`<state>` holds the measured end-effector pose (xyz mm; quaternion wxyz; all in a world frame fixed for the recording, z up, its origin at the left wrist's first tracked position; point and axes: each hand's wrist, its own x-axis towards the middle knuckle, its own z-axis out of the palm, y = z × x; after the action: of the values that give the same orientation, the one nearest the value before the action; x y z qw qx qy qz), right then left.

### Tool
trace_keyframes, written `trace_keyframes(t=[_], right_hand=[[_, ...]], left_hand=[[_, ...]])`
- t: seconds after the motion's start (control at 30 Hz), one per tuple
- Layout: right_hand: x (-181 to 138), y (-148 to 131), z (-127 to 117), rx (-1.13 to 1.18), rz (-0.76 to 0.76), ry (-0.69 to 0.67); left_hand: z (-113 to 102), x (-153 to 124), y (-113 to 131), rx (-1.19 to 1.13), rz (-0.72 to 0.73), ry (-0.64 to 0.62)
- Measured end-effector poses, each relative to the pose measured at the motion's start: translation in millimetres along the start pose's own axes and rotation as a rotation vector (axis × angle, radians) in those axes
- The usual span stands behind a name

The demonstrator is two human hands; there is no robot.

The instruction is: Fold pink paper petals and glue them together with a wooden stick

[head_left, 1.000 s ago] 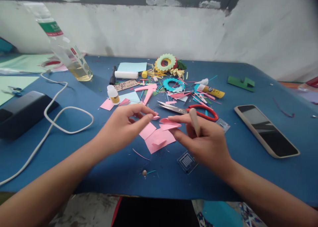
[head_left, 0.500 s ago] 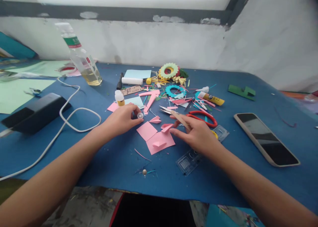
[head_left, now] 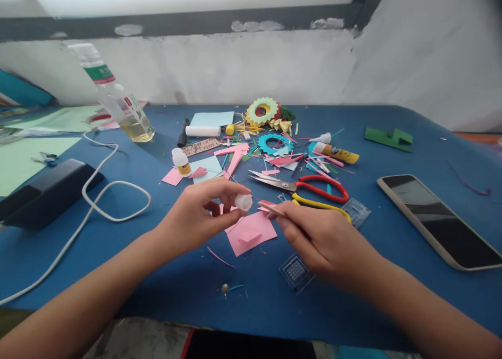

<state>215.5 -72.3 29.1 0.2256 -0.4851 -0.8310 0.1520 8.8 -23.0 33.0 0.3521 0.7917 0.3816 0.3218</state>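
Observation:
My left hand [head_left: 204,210] pinches a small white plastic cap [head_left: 243,202] between thumb and fingers, its round opening facing right. My right hand [head_left: 321,233] is closed on a thin flat wooden stick [head_left: 272,208], whose tip points toward the cap. Beside that tip shows a folded pink paper piece [head_left: 267,204]; whether the fingers touch it, I cannot tell. Beneath both hands lies a pink paper sheet [head_left: 254,238] with another folded pink piece [head_left: 250,237] on it. Scissors [head_left: 290,185] with red and yellow handles rest half open behind my right hand.
A small white glue bottle [head_left: 181,163] stands behind my left hand. Paper scraps and toothed paper rings [head_left: 275,144] lie at the back. A leaning clear bottle [head_left: 135,123], a white cable [head_left: 117,220] and a dark stand [head_left: 50,191] are left; a phone [head_left: 439,223] is right.
My left hand has lifted the white cap off the table and brought it right. The stick in my right hand has swung down to point left at the cap, clear of the scissors.

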Motion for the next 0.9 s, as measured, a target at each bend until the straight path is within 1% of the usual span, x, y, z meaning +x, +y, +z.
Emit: trace_keyframes(t=[0.2,0.3,0.5,0.63,0.73,0.8,0.9], right_hand=[[0,-3,1,-0.006,0.068,-0.107],[-1,-6,2,0.004,0.099,-0.107],[-2,-11,1,-0.008,0.109,-0.05],[-2,-14,-2,-0.013,0.111,-0.087],[-4,-16,-1,-0.041,0.119,-0.098],[-6,-18,1,-0.083,0.145,-0.115],[-7,-20,3,-0.181,0.204,-0.14]], left_hand=[[2,-1,3,0.004,0.095,0.003],[2,-2,3,-0.024,0.086,-0.03],[4,-4,3,-0.072,0.067,-0.112],[6,-2,5,-0.092,0.082,-0.199],[8,0,4,-0.064,0.097,-0.238],[9,0,2,-0.012,0.097,-0.239],[11,1,0,0.078,0.132,-0.238]])
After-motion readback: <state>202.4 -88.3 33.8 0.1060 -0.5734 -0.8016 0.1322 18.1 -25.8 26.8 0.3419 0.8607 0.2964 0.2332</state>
